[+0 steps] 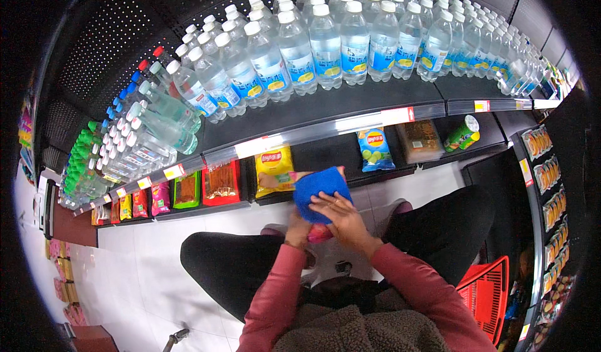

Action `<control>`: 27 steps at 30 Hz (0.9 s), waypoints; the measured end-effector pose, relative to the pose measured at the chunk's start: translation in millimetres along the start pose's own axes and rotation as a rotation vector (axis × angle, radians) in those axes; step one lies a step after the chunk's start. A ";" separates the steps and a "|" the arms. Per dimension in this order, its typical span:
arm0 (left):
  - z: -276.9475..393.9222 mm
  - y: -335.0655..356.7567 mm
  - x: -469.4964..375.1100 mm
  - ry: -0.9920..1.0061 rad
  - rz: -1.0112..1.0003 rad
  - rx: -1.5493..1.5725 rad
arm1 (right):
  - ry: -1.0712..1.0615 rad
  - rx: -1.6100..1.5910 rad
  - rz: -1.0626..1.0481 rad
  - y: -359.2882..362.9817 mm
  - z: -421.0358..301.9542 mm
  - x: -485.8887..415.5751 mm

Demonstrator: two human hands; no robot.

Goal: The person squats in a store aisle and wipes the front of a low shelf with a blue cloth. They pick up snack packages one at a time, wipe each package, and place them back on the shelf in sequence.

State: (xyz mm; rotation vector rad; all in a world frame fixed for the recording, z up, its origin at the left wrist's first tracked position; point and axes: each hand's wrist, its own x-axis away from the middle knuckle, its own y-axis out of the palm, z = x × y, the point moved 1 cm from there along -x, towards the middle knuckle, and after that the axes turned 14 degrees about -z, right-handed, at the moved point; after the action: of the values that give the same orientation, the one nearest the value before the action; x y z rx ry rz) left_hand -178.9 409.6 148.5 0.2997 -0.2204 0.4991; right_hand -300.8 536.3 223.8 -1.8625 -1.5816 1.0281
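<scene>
A blue cloth point(323, 190) lies over a pink-red snack bag point(320, 233), in front of the low shelf. My right hand point(339, 213) presses on the cloth with its fingers spread. My left hand point(296, 230) grips the bag from the left and below, its fingers partly hidden by the cloth. Just behind, a yellow Lay's chip bag point(273, 169) stands on the low shelf. To the right of the cloth stand a blue Lay's chip bag point(375, 150), a clear-sided food package point(419, 141) and a green chip canister point(462, 133), which is tilted.
Rows of clear drink bottles point(354, 47) fill the shelf above, whose front edge point(342, 124) juts over the snacks. A red plastic basket point(486, 295) is at my right. Red and green snack packs point(220, 183) line the low shelf at left; packaged goods point(551, 173) hang at far right.
</scene>
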 end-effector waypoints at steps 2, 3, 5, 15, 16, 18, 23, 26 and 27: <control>8.2 -4.8 12.5 0.063 0.073 0.361 | -0.015 -0.100 -0.031 -4.9 -12.5 2.0; 17.0 -8.9 19.3 0.125 0.099 0.380 | -0.012 -0.141 -0.057 -7.1 -18.4 1.8; 39.9 -18.8 35.8 0.085 0.259 0.173 | -0.017 -0.201 -0.045 -13.9 -29.9 6.7; 153.1 3.1 132.1 0.236 0.385 0.110 | 0.675 -0.633 -0.061 4.1 61.0 29.8; 158.5 1.8 137.4 0.180 0.383 0.128 | 0.801 -0.651 -0.051 9.5 72.5 30.0; 167.7 -4.7 146.8 0.153 0.333 0.144 | 0.624 -0.818 0.123 17.0 88.9 17.9; 180.7 -27.7 157.8 0.375 0.271 0.213 | 0.312 -0.451 0.349 8.0 134.8 -36.3; 175.8 -35.5 157.5 0.433 0.297 0.365 | 0.394 0.106 0.258 26.6 167.6 -56.9; 171.1 -35.7 157.6 0.447 0.332 0.431 | 0.452 0.101 0.121 37.4 179.8 -59.9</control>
State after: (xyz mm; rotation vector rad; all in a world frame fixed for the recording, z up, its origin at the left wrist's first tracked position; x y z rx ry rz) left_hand -49.1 391.3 343.9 0.5653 0.2838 0.9293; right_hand -423.8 451.4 101.3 -1.9660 -1.1456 0.6555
